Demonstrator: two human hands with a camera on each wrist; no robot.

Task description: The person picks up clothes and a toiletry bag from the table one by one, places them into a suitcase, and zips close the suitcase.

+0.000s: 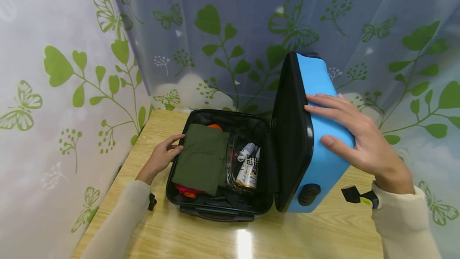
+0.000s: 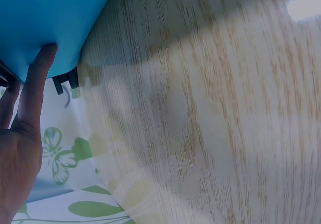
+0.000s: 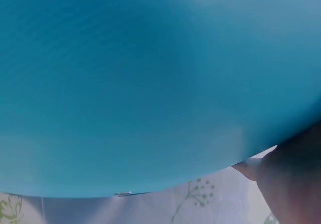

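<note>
A suitcase with a blue shell [image 1: 325, 171] stands opened on the table, its lid upright on the right. In the base [image 1: 264, 207] lie a folded dark green garment [image 1: 201, 157], red and orange cloth [image 1: 188, 191] under it, and a clear pouch [image 1: 230, 171] with white bottles [image 1: 252, 171]. My left hand [image 1: 163, 157] touches the base's left rim; the left wrist view shows a straight finger [image 2: 35, 93] against the blue side. My right hand [image 1: 353, 135] rests on the lid's blue side wall, fingers extended toward its black edge. In the right wrist view, blue shell [image 3: 150, 93] fills most of the frame.
The suitcase rests on a light wooden table [image 1: 158, 235]. Behind and to the left hangs a curtain [image 1: 230, 23] printed with green leaves and butterflies. A dark carry handle [image 1: 217, 214] runs along the base's near side, and a black foot [image 1: 309, 194] sits on the lid.
</note>
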